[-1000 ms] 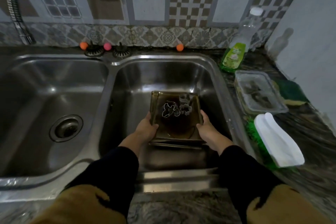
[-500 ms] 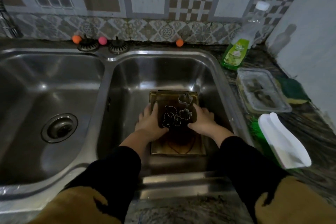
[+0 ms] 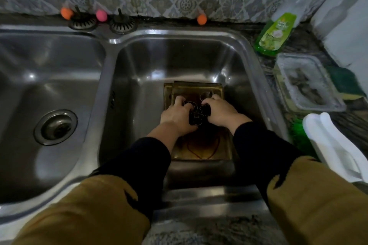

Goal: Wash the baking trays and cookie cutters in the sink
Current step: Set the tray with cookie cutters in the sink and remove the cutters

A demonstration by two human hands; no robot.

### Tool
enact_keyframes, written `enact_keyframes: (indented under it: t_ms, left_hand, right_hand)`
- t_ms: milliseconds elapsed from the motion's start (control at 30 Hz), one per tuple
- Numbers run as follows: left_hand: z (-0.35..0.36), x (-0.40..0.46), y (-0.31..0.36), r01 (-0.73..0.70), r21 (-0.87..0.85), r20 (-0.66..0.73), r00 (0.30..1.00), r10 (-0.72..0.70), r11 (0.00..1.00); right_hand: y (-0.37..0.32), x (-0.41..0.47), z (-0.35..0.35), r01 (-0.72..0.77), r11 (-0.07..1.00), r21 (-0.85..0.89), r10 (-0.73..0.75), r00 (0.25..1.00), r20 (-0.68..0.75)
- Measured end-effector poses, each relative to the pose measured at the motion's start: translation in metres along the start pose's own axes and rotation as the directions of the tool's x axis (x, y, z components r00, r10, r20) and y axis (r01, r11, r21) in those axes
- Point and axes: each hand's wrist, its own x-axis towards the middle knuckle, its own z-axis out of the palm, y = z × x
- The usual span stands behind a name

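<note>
Stacked brownish baking trays (image 3: 201,150) lie flat on the bottom of the right sink basin (image 3: 179,61). Several metal cookie cutters (image 3: 196,114) sit on the top tray. My left hand (image 3: 176,116) has its fingers curled round the cutters on the left side. My right hand (image 3: 221,112) curls its fingers round the cutters on the right, with one more cutter (image 3: 205,95) showing just beyond its fingertips. Both hands meet over the tray's middle and hide part of the cutters.
The left basin (image 3: 49,85) has an open drain (image 3: 55,127). On the right counter stand a green dish-soap bottle (image 3: 275,34), a clear plastic container (image 3: 306,83), a green sponge (image 3: 346,81) and a white-handled green brush (image 3: 326,145). Two strainer plugs (image 3: 122,24) sit behind the sinks.
My hands let go of the tray's sides once it lay in the basin, then moved onto the tray and closed round the cookie cutters. The camera has dipped lower.
</note>
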Motion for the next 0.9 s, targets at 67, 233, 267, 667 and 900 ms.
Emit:
enact_keyframes:
  t_ms: [67,233,267,667,900]
  left_hand:
    - [0.001,0.001,0.001,0.007,-0.041,0.0,1.0,-0.007,0.999]
    - [0.001,-0.005,0.005,0.022,-0.158,-0.009,1.0,-0.024,0.987]
    - [0.0,-0.007,0.004,0.026,-0.199,-0.02,0.999,-0.03,0.98]
    - [-0.042,-0.061,-0.049,0.344,-0.359,-0.074,0.916,-0.394,0.867]
    - [-0.032,-0.067,-0.06,0.474,-0.343,0.084,0.876,-0.475,0.811]
  right_hand:
    - [0.001,-0.003,0.004,0.005,0.999,0.039,-0.005,1.0,-0.025]
    - [-0.005,-0.012,0.006,-0.024,0.987,0.161,0.038,0.995,-0.089]
    - [-0.008,-0.013,0.003,-0.011,0.984,0.178,0.032,0.993,-0.111]
    - [-0.105,-0.005,-0.006,0.326,0.897,0.298,-0.276,0.94,-0.199]
    - [-0.121,0.002,0.025,0.222,0.873,0.435,-0.245,0.969,-0.003]
